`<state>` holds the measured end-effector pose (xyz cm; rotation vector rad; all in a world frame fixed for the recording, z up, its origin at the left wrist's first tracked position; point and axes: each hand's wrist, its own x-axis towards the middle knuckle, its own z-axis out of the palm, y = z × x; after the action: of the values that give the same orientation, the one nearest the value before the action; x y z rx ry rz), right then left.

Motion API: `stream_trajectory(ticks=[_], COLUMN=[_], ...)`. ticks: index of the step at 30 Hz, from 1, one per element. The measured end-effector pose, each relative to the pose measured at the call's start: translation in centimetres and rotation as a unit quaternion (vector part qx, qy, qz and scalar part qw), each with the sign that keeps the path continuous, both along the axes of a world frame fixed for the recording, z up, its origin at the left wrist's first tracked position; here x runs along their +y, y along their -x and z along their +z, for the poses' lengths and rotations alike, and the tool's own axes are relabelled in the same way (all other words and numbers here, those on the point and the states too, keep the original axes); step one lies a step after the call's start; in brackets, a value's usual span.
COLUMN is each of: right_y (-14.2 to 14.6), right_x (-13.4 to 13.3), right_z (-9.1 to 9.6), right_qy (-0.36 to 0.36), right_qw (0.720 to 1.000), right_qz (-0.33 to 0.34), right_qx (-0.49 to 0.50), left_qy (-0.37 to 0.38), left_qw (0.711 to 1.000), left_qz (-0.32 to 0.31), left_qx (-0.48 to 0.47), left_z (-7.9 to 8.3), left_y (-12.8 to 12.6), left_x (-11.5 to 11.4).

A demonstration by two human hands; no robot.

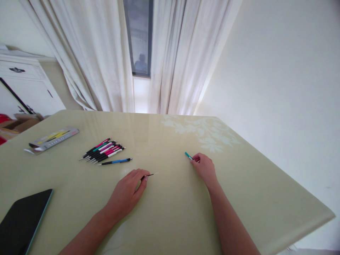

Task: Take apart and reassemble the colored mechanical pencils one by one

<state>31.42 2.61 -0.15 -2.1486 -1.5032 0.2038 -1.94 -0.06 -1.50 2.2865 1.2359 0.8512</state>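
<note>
My left hand (130, 191) rests low over the table, its fingers closed on a thin black pen part (147, 176) whose narrow end points right. Farther right, my right hand (205, 168) pinches a teal pen piece (188, 156) that sticks out toward the upper left. The two pieces are apart from each other. Left of my hands lies a blue and black mechanical pencil (117, 161). Behind it is a pile of several pencils (102, 151) in pink, teal, purple, white and black. How much of each held piece lies inside my fingers is hidden.
An opened package (54, 140) lies at the table's (170, 219) back left. A dark tablet-like slab (26, 219) sits at the front left. Beyond the table are curtains (106, 53), a white cabinet (29, 81) and a cardboard box (22, 124); a wall (287, 88) stands to the right.
</note>
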Motion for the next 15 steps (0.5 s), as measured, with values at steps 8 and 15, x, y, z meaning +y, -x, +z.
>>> stream_trajectory(ticks=[8,15], right_y=[0.0,8.4], right_x=[-0.4,-2.9], right_z=[1.4,3.3], right_qy=[0.022,-0.020], right_qw=[1.000,0.915], right_qz=[-0.015,0.353], right_qx=[-0.009,0.193], left_qy=[0.079,0.049], left_qw=[0.996,0.998], left_qz=[0.023,-0.008], left_qx=[0.035,0.040], left_z=[0.8,0.1], left_y=[-0.2,-0.1], left_x=[-0.2,0.0])
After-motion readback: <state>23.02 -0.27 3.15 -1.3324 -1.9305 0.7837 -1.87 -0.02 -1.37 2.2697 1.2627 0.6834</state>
